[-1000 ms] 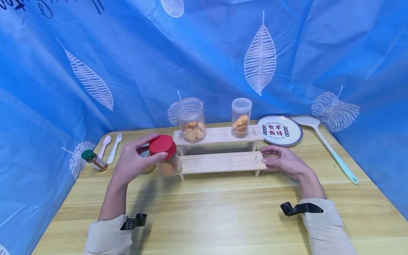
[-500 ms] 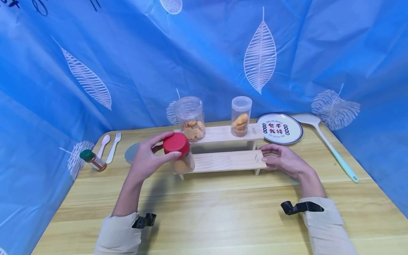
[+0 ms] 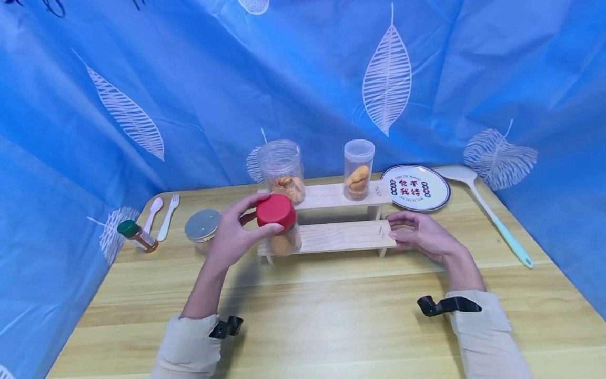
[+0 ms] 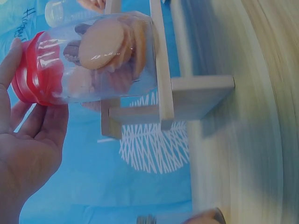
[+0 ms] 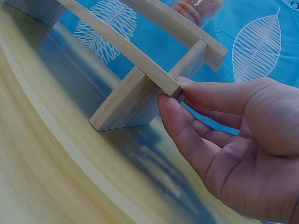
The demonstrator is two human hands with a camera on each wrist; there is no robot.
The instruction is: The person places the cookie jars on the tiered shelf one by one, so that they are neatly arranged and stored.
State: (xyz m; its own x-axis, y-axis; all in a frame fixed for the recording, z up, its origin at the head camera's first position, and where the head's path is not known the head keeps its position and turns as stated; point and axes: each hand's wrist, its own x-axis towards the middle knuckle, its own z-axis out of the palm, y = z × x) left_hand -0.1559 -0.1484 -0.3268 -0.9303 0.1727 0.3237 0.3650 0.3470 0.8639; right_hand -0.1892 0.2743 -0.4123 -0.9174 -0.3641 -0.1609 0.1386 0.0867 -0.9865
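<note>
My left hand [image 3: 235, 231] grips the red lid of a clear cookie jar [image 4: 107, 60] with thumb and fingers around it. Round flat cookies [image 4: 105, 44] show through its wall. The jar stands upright at the left end of the lower step of a two-tier wooden shelf [image 3: 341, 237], its base right at the board in the left wrist view. At the other end, my right hand [image 3: 421, 237] pinches the corner of the lower board between thumb and index finger [image 5: 175, 116]. On the upper step are a wide clear jar [image 3: 280, 163] of cookies and a narrower clear jar [image 3: 358, 171].
A jar with a grey lid [image 3: 202, 225] stands left of the shelf. Further left lie a green-capped spice bottle [image 3: 138, 236], a spoon [image 3: 152, 213] and a fork [image 3: 168, 217]. Behind the right hand are a printed plate [image 3: 416, 187] and a long-handled spatula [image 3: 492, 221]. Blue cloth hangs behind.
My left hand has carried the red-lidded jar rightward, from beside the shelf's left end onto its lower step. The grey-lidded jar has come into fuller view. My right hand stays at the board's corner.
</note>
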